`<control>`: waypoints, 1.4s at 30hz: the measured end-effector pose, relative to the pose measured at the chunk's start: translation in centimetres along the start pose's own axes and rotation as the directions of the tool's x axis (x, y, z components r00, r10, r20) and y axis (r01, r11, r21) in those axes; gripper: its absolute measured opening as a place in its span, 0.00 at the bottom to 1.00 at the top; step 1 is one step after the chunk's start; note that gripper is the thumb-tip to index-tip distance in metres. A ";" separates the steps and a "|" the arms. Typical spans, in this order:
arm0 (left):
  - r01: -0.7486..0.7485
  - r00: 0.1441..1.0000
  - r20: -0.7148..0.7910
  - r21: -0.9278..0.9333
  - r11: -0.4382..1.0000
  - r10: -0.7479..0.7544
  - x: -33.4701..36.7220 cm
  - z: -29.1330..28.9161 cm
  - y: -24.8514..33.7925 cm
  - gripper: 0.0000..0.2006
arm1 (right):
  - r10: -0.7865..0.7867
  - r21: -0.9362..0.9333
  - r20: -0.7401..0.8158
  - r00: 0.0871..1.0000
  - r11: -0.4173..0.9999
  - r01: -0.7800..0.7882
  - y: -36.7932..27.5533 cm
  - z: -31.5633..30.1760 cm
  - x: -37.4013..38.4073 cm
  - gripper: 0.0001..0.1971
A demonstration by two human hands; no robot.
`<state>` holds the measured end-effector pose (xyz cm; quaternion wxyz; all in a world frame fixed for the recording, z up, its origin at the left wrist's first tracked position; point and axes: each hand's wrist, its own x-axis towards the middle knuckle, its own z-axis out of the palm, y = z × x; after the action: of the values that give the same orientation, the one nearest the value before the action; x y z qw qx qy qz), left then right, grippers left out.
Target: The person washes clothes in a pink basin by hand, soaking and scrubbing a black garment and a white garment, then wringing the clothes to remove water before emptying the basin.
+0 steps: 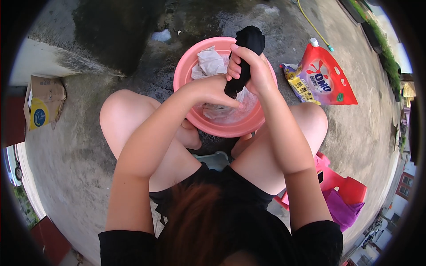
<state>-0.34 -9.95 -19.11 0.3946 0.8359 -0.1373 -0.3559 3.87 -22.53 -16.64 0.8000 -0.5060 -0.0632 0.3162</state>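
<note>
A wet black cloth [252, 39] is bunched up over the pink basin [181, 66]. My right hand [256, 71] is closed round its middle, with the thumb on top. At the cloth's lower end is my left hand [215, 91], its thumb stretched out to the right; the cloth lies in the crook of that thumb, and the other fingers are mostly hidden. Inside the basin, white cloth [211, 61] sticks up at the far left, and more pale cloth lies in sudsy water [239, 113].
A red and purple detergent pouch [319, 75] with a white cap lies right of the basin. Farther off runs a yellow hose [310, 20]. A red plastic chair [344, 181] holding a purple cloth [344, 206] is at the near right. A cardboard box [46, 102] stands left.
</note>
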 end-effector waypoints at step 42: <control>-0.294 0.899 -0.368 -0.108 0.950 0.236 -1.2 -2.3 1.1 0.40 | -0.276 0.003 -0.062 0.959 0.961 0.277 -3.1 0.7 1.0 0.09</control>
<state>0.47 -8.73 -16.72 0.5236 0.8247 -0.1486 -0.1541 5.72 -22.30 -13.92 0.8409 -0.4968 -0.1068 0.1862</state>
